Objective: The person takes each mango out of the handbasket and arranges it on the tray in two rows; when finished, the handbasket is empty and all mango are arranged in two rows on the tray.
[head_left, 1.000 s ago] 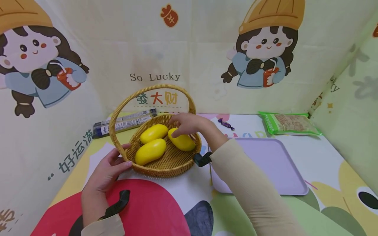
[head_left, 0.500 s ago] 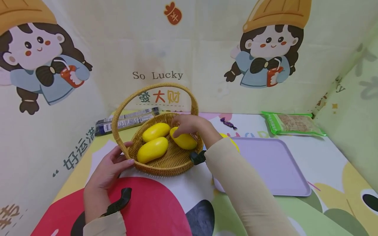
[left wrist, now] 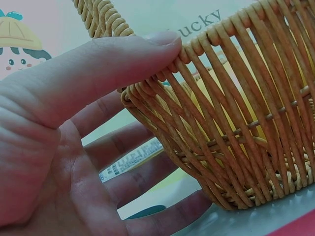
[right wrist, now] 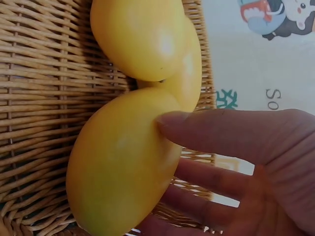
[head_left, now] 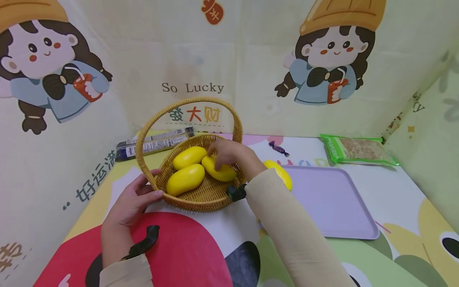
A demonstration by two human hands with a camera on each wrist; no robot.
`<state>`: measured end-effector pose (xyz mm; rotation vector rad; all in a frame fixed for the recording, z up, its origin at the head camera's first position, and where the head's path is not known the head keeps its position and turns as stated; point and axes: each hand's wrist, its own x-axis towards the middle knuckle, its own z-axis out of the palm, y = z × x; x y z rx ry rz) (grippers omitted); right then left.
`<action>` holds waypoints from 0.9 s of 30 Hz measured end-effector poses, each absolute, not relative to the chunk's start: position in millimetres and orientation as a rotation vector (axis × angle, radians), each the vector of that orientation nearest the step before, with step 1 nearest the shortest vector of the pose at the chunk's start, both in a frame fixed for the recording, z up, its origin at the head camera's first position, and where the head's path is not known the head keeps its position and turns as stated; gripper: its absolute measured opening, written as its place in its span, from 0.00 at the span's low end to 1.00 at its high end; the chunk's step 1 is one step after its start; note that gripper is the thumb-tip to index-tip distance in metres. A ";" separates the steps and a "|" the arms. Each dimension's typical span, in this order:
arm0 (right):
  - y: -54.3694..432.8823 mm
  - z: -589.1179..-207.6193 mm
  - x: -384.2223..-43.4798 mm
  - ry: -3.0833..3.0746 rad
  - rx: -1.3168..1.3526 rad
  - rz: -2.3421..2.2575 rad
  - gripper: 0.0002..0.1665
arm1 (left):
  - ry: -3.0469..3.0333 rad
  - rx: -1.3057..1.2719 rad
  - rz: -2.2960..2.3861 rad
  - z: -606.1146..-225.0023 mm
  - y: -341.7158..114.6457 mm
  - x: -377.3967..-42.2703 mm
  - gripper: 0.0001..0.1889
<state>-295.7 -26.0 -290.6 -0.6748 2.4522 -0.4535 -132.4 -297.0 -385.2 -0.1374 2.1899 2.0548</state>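
A wicker basket (head_left: 202, 207) with a tall arched handle holds three yellow mangoes. My left hand (head_left: 130, 202) grips the basket's left side at the foot of the handle, thumb (left wrist: 142, 51) over the rim and fingers against the outer wall. Reaching inside, my right hand (head_left: 234, 154) pinches the rightmost mango (right wrist: 120, 157); the thumb lies on its upper side and the other fingers are partly hidden behind it. The front-left mango (head_left: 185, 179) and the rear mango (head_left: 190, 158) lie beside it. Another mango (head_left: 281, 175) shows past my right sleeve at the tray's corner.
The lilac tray (head_left: 337, 207) lies right of the basket, partly covered by my right forearm. Farther back are a purple wrapped candy (head_left: 279, 149) and a green-edged food packet (head_left: 358, 150). A long printed package (head_left: 157, 144) lies behind the basket, against the back wall.
My right hand's thumb has come down onto the rightmost mango, which has shifted slightly left. My right sleeve moved left, uncovering the mango by the tray. The left hand keeps its hold.
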 end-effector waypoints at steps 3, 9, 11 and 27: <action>-25.3 -291.9 -295.5 2.413 -0.629 -0.507 0.36 | 2.185 -0.142 2.058 -385.1 -297.1 -132.0 0.33; -25.1 -292.5 -295.2 2.380 -0.589 -0.535 0.37 | 2.196 -0.166 2.043 -384.6 -297.7 -131.7 0.34; -25.0 -292.5 -295.1 2.376 -0.586 -0.533 0.37 | 2.201 -0.177 2.038 -384.4 -298.0 -131.8 0.35; -19.2 -294.6 -296.5 2.391 -0.660 -0.514 0.36 | 2.188 -0.211 2.034 -383.9 -295.8 -133.8 0.36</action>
